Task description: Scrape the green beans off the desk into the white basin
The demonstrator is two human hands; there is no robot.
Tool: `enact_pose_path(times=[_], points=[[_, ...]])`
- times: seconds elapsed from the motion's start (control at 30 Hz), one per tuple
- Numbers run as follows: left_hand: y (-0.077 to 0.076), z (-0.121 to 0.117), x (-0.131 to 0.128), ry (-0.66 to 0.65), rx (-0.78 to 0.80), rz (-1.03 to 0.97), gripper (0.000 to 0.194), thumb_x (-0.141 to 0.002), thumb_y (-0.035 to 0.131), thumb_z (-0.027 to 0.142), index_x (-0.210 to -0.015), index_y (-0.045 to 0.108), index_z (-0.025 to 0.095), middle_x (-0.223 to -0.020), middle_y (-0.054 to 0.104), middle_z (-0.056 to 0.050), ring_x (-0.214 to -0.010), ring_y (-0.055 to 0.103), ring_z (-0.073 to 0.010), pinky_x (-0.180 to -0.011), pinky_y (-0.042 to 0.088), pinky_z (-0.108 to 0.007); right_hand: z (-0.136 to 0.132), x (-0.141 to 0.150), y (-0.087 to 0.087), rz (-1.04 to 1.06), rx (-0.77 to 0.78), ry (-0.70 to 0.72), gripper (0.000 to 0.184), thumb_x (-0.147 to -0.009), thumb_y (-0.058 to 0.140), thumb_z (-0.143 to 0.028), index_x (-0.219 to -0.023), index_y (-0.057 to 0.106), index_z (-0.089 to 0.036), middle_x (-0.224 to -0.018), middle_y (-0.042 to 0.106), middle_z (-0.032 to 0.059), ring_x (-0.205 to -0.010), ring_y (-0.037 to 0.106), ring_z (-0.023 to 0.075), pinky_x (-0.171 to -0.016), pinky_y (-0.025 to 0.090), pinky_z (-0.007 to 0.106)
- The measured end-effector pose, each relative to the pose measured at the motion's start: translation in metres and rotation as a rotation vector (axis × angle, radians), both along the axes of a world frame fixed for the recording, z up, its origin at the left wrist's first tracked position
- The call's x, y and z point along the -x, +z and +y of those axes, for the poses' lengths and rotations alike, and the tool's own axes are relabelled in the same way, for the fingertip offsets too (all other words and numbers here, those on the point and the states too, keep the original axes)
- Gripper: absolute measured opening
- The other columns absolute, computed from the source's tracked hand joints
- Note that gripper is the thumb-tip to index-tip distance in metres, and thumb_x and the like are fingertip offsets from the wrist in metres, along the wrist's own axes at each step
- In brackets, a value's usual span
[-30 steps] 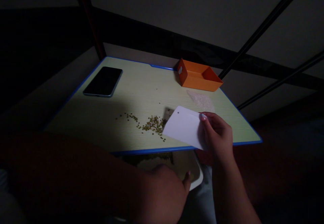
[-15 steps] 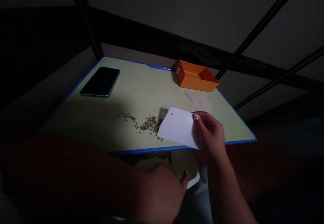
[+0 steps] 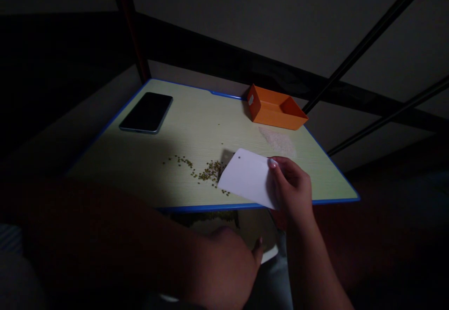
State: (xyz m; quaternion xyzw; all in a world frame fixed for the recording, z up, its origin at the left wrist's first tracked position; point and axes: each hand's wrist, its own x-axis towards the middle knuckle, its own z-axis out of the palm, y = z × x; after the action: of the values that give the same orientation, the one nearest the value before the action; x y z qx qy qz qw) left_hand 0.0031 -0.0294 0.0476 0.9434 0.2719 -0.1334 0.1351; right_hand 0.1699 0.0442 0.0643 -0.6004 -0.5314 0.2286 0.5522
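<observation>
- Tablet: lies flat, dark screen up, near the far left corner of the pale table, which has a blue edge.
- Green beans: scattered loose on the tabletop near its front edge, thickest just left of the card, with a thin trail running left.
- Left hand: below the table's front edge, at the white tray, thumb over it; the other fingers are hidden, so I cannot tell whether it grips. More green shows inside the tray.
- White card: tilted over the beans' right side and the front edge; contact with the beans is unclear.
- Right hand: thumb and fingers pinched on the card's right end.
- Rice-like grains: heaped just in front of the orange box, which stands open-topped at the far right.
</observation>
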Motion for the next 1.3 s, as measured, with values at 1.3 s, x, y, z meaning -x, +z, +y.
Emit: enact_pose_path(times=[1.3], points=[[0.022,0.011,0.001,-0.17,0.093,0.045,0.066,-0.09,0.052,0.029,-0.151,0.034,0.013,-0.079,0.075,-0.02,-0.061,0.066,-0.0312,-0.05,0.044,-0.039,0.003,0.021,0.0,-0.122,-0.034,0.063,0.018,-0.088,0.059,-0.035,-0.091,0.068,-0.02,-0.083,0.074,0.0042,-0.075,0.066,0.0161,-0.066,0.049,0.027]])
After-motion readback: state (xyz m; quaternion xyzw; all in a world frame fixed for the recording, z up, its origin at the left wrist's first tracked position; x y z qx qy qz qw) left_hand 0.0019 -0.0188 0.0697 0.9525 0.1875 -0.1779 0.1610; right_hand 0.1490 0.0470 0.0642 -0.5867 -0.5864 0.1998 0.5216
